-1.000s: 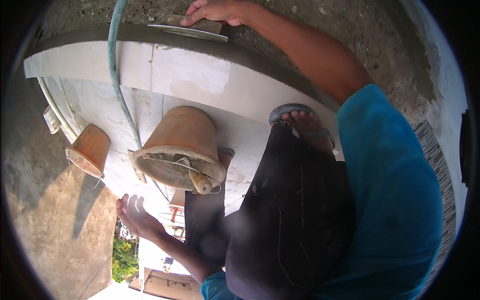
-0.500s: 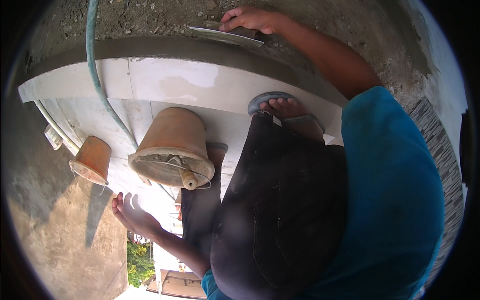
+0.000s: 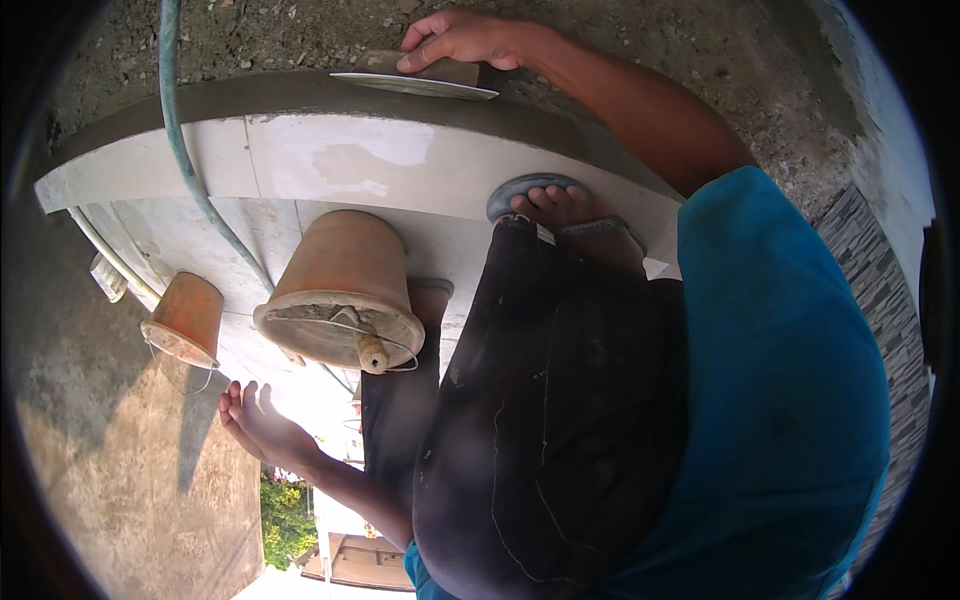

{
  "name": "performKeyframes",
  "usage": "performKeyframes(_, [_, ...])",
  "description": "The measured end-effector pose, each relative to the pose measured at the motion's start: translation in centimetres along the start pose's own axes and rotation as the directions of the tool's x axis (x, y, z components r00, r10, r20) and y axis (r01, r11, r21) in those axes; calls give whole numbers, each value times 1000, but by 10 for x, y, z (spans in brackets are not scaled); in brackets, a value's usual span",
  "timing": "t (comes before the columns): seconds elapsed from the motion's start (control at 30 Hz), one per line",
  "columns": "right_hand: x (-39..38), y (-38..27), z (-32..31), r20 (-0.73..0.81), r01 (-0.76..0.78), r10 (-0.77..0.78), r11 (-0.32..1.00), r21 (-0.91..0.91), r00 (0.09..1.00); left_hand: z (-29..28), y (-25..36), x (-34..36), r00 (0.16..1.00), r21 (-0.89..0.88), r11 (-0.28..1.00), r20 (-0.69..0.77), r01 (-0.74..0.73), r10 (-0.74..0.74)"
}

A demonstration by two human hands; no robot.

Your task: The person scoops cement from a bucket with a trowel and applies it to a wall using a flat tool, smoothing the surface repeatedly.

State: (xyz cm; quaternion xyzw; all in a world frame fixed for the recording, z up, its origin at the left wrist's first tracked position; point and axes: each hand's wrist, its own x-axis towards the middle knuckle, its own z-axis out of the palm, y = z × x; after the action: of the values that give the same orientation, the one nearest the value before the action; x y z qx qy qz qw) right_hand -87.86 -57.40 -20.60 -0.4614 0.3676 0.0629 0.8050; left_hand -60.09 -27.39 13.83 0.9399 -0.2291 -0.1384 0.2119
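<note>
My right hand [image 3: 462,40] is closed on a flat plastering trowel [image 3: 415,85] at the top of the view. Its thin pale blade lies along a smooth dark strip of wet mortar [image 3: 270,93] that borders a curved ledge of light tiles [image 3: 210,165]. My left hand [image 3: 265,428], at the lower left, hangs in the air with its fingers apart and holds nothing. The closest thing to it is a small orange bucket [image 3: 190,310]. A larger orange bucket [image 3: 350,250] stands between that one and my leg, with a wooden-handled tool [image 3: 371,352] inside.
A green hose [image 3: 178,130] crosses the ledge on the left. Rough, stony ground [image 3: 270,35] lies beyond the mortar. My sandalled foot [image 3: 560,208] is on the tiles. A pale pipe [image 3: 110,250] runs near the small bucket. Stone-patterned cladding [image 3: 865,270] is on the right.
My right hand has slid the trowel leftward along the mortar strip. My left hand has barely shifted, and the buckets stay where they were.
</note>
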Motion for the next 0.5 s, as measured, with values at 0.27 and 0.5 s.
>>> performKeyframes(0.27, [-54, -37, 10, 154, 39, -60, 990, 138, 986, 7, 13, 6, 988, -184, 973, -36, 142, -151])
performKeyframes(0.5, [-110, 34, -47, -26, -146, 149, 986, 85, 989, 10, 21, 7, 991, -223, 968, -33, 118, -129])
